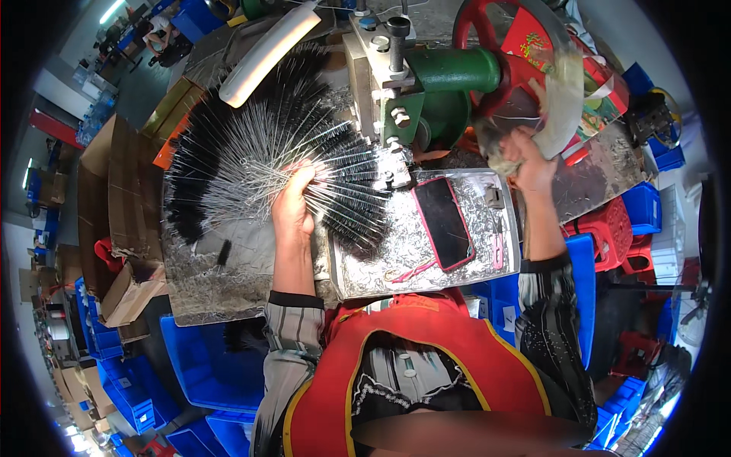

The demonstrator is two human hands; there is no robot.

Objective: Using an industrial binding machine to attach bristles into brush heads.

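Observation:
My left hand [292, 213] is closed with thumb and fingers around the wire stems of some black bristle brushes [346, 164]. Their bristled ends fan out toward the base of a green machine [457, 72]. Behind and left of that hand lies a large heap of similar wire-stemmed brushes [244, 179], bare wires crossing in the middle. On the right, my right hand [533, 164] is wrapped around a pale, cloth-like handle [502, 156] by the machine's wheel [563, 91]; motion smears the wheel there. How many stems my left fingers hold is hidden.
A shallow metal tray [358, 286] sits in front of the machine, holding a dark-screened phone [444, 225], a small metal block [494, 198] and pink-handled tools. A white lamp [270, 57] hangs over the heap. Cardboard boxes [129, 198] stand left; blue bins [205, 369] stand below the bench.

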